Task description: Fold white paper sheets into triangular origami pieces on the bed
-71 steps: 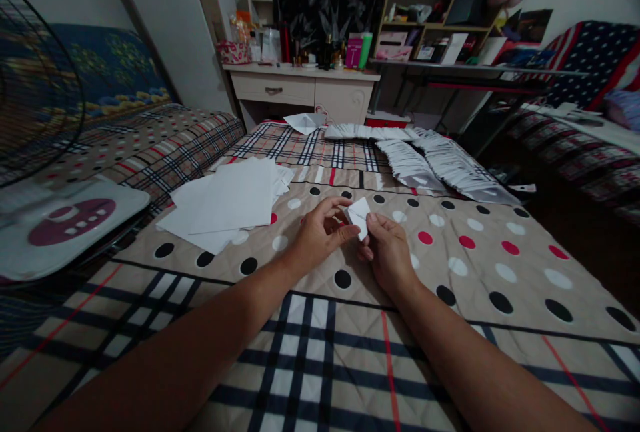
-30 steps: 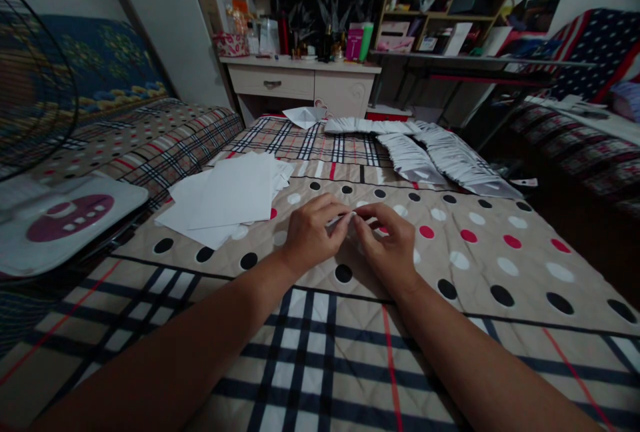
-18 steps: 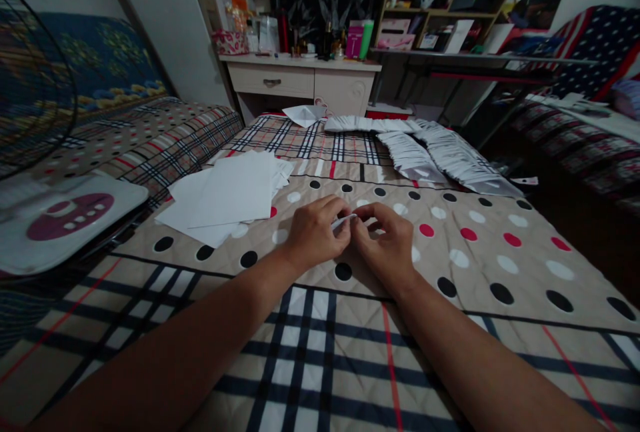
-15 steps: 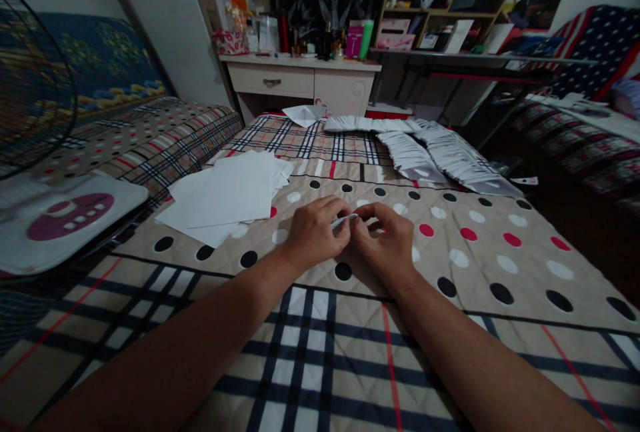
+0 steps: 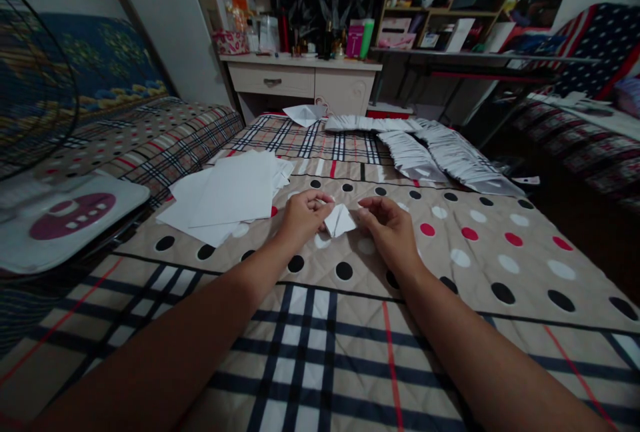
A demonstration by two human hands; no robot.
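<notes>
A small folded piece of white paper (image 5: 341,221), diamond-like with a crease down its middle, is between my hands above the bed. My left hand (image 5: 306,213) pinches its left corner between thumb and fingers. To the right, my right hand (image 5: 387,220) is apart from the paper, its fingers curled and thumb near the index finger; nothing shows in it. Left of my hands lies a loose pile of white paper sheets (image 5: 233,189).
Rows of folded white papers (image 5: 455,159) lie at the bed's far right, with one folded sheet (image 5: 304,114) at the far edge. A fan (image 5: 35,79) and a white folding table (image 5: 70,222) stand left. Beyond the bed is a cluttered dresser (image 5: 300,79).
My right hand has let go of the folded paper and moved right. The paper now shows its flat face, held by my left hand, which has shifted slightly left.
</notes>
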